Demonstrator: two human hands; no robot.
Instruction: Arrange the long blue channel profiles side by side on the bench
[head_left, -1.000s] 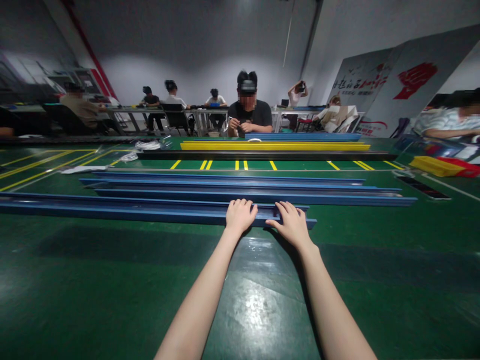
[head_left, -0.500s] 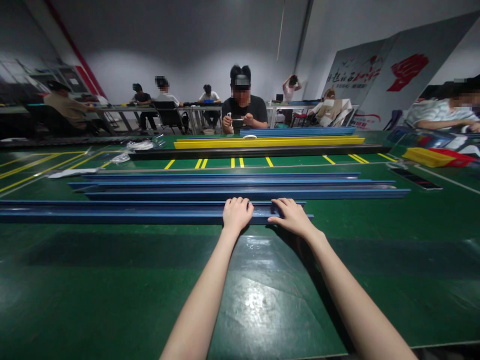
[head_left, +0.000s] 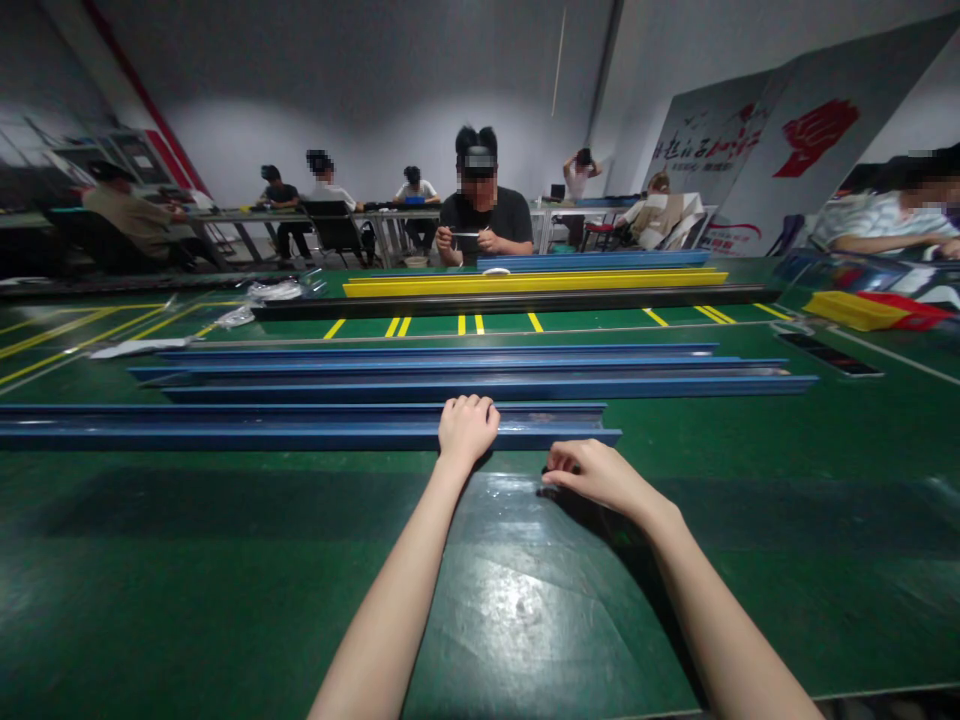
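A long blue channel rail [head_left: 262, 438] lies across the green table, its hollow side up, its right end just past my hands. My left hand [head_left: 469, 425] is closed over this rail near its right end, with the fingers curled across it toward the far edge. In front of the rail, my right hand [head_left: 589, 472] is apart from it, low over the table. Its fingers are pinched around a small dark piece [head_left: 547, 478], too small to name. Clear plastic film [head_left: 517, 500] seems to lie beneath my wrists.
Several more blue rails [head_left: 480, 388] lie just beyond. Farther back are a black rail [head_left: 517, 298] and a yellow rail [head_left: 540, 282]. A phone [head_left: 829, 353] and a yellow tray [head_left: 855, 312] are at the right. A co-worker [head_left: 486, 215] sits opposite.
My right hand has come out of the rail's right end and back toward me, now pinching a small dark piece. My left hand stays on the rail.
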